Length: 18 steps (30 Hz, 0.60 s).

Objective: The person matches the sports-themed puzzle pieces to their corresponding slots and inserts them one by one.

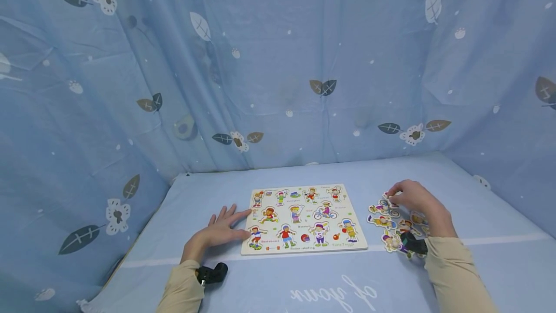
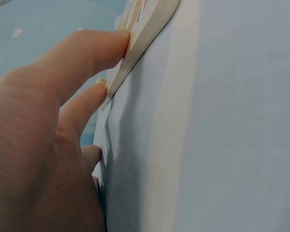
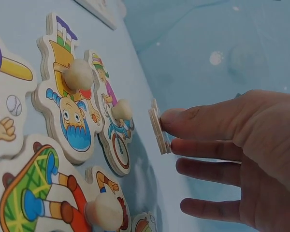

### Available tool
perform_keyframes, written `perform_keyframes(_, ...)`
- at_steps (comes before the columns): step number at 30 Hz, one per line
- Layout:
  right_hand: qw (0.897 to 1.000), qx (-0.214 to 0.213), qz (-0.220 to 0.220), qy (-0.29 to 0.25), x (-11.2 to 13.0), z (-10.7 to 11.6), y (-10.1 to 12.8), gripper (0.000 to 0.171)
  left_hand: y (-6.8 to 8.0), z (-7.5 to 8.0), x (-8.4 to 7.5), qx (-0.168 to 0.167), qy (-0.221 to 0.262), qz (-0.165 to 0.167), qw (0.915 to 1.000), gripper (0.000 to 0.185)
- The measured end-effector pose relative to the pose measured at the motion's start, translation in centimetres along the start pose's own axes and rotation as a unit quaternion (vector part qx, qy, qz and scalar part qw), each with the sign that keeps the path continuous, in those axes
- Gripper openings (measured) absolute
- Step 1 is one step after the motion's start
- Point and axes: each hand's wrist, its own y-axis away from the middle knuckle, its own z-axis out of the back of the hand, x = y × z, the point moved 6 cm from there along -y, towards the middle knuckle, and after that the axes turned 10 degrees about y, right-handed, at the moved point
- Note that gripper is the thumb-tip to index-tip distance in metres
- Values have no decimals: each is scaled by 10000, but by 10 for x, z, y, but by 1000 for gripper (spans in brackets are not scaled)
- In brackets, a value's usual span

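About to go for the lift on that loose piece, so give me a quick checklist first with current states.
1. Left hand steadying the puzzle board: ok, straight fingers rest on its left edge.
2. Right hand on a puzzle piece: ok, fingertips touch its tipped-up edge.
3. Piece firmly gripped: cannot tell, thumb hidden.
4. Board lying flat on the table: ok.
5. Other loose pieces out of the way: not ok, crowded right beside the hand.
6. Which board slot it fits: cannot tell.

A staged recording corner: leaf-print blue curtain (image 1: 278,62) draped around a cloth-covered table (image 1: 304,279).
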Motion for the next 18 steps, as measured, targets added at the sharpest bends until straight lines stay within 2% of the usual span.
perform_keyframes(9,9998,-83,104,119,9,-3,-2,24,-1,0,-1,0,-30,22,10000,83)
perform_keyframes(18,9971,-339,526,429,41,-7,-9,21,-1,0,0,48,-32,28,10000,83)
